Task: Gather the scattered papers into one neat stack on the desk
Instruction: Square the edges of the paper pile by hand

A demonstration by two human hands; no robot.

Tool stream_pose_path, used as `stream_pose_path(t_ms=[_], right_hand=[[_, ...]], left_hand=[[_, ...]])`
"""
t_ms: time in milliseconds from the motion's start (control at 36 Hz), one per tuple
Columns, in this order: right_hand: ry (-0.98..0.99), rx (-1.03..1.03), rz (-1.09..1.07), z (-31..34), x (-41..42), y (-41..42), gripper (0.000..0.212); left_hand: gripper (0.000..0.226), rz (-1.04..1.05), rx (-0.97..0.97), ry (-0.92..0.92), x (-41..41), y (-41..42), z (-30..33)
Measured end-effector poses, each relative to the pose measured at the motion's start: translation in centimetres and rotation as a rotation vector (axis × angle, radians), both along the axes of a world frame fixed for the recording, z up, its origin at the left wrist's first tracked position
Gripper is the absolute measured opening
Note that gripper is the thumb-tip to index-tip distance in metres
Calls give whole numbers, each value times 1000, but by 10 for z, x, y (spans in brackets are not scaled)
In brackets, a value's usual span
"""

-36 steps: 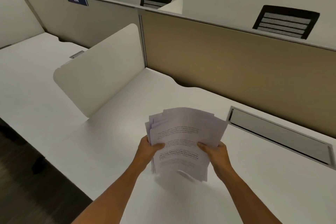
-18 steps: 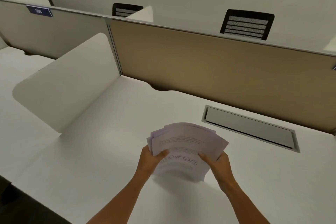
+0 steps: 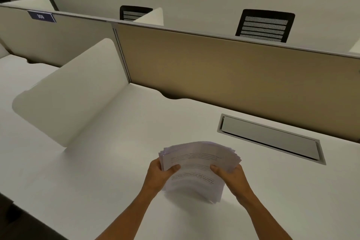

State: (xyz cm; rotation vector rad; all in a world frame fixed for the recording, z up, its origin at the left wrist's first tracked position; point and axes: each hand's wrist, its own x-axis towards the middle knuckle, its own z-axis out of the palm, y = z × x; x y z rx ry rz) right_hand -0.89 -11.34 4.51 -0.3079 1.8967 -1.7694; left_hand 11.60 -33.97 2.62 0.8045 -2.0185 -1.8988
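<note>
Holding a sheaf of papers (image 3: 196, 169) between them, the left hand (image 3: 157, 176) and right hand (image 3: 232, 178) occupy the lower centre of the frame. Each hand grips one side edge of the sheaf, thumb curled over the printed top sheet and fingers hidden beneath. The sheets stand tilted, their lower edge toward the white desk (image 3: 116, 161); whether that edge touches the surface cannot be told, as it is blurred. The upper edges fan out unevenly, so the sheaf is not squared.

Surroundings, by position in the frame:
- Right of centre, just beyond the sheaf: a grey cable tray lid (image 3: 270, 138) recessed in the desk, apart from the papers.
- Left of centre: a white rounded side divider (image 3: 74, 91) standing on the desk, well apart from the left hand.
- Across the middle: a tan partition panel (image 3: 224, 76) closing the far edge of the desk, with a notch in the desk edge at its foot.
- Upper left: a paler partition panel bearing a dark blue number plate (image 3: 41, 16); its digits are too blurred to read with certainty.
- Upper centre and upper right: two black mesh chair backs (image 3: 265, 25) rising behind the partitions.

Nothing lies between the hands and the desk surface beneath the sheaf.
</note>
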Motion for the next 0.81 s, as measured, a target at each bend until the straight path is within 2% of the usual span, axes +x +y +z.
stream_pose_path(t_ms=[83,167,306,389,500,639,722,806], right_hand=[[31,-2,10,-3,2,-1,32],[45,-28,-20,1,3,0,33],[16,-39,-73,4,0,10,31],[0,-18,-71,-3,-3,19,37],[-46,13,-31,-4,-6,23,32],[-52,73,-44,-8,-2,15,10],[-24,44,-75,-2,-3,12,11],[-5,19,-72,4,-4,14,20]], left_hand=[[27,-20,-8,7,-2,6,2],[29,13,-11,60,-3,12,6],[42,-7,-2,121,-3,11,11],[41,-30,13,113,1,10,7],[45,-25,33,52,-1,13,3],[38,-7,59,52,-10,22,1],[40,51,80,96,-16,24,8],[36,30,65,108,-16,23,11]])
